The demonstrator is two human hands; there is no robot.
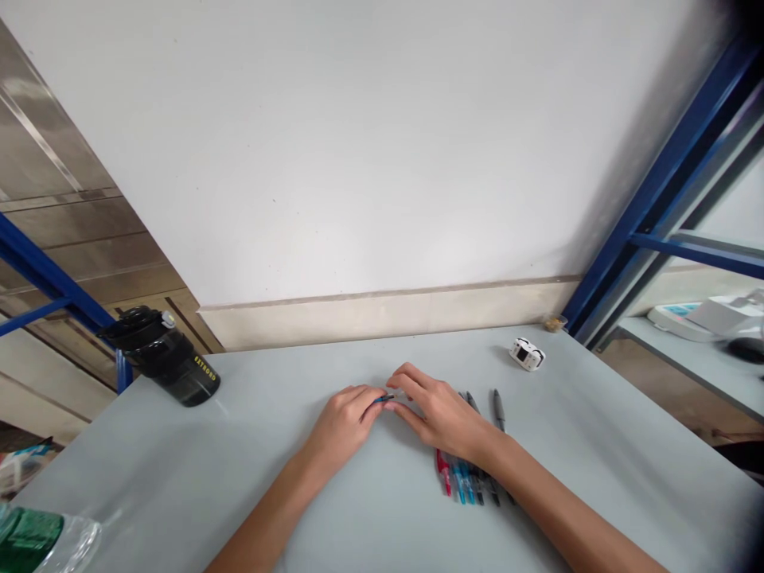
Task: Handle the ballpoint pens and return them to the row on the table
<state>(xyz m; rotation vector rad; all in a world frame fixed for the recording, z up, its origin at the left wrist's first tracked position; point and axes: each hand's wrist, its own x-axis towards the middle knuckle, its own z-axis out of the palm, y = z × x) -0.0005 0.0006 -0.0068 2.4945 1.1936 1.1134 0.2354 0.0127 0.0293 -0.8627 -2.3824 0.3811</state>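
Note:
Near the middle of the grey table (358,509), my left hand (348,419) is closed on a small blue and dark pen part (383,398). Its tip points toward my right hand (438,410), whose thumb and index finger are apart around that end; a thin clear or whitish bit there is too small to make out. Under and beside my right forearm lies a row of several pens: a red pen (442,471), blue ones (462,482) and black ones, partly hidden. A grey-black pen (498,408) lies at the right of the row.
A black bottle (170,362) stands at the table's back left. At the near left edge is a clear bottle with a green label (29,541). A small white device (527,354) and a little clear container (555,322) sit at the back right. Blue metal frames flank the table.

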